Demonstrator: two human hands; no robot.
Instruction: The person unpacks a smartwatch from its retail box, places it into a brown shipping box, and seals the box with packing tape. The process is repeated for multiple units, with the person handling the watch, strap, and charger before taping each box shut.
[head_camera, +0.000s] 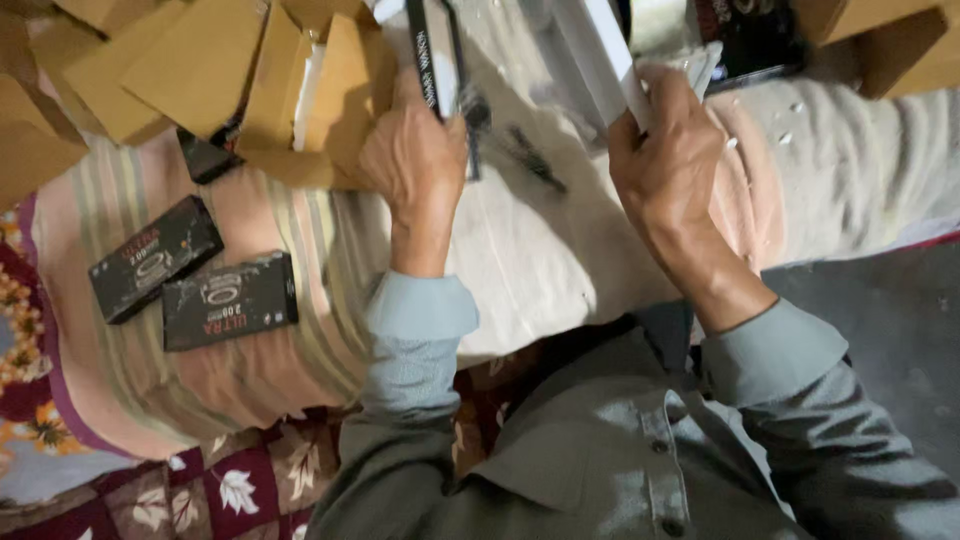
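At the left of the frame we see two black boxes (190, 280) with pale and red print lying on a peach blanket (120, 360) striped in olive. Tan cardboard (180, 60) fills the upper left, our sleeves (415, 340) are grey-blue, and a maroon cloth (230, 490) with cream leaves runs along the bottom left.

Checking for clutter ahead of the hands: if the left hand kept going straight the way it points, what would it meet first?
Probably the pile of brown cardboard boxes just beyond the left hand, which grips a slim black box; depth is hard to judge.

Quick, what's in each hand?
Left hand: closed on a black box.
Right hand: closed on a white box.
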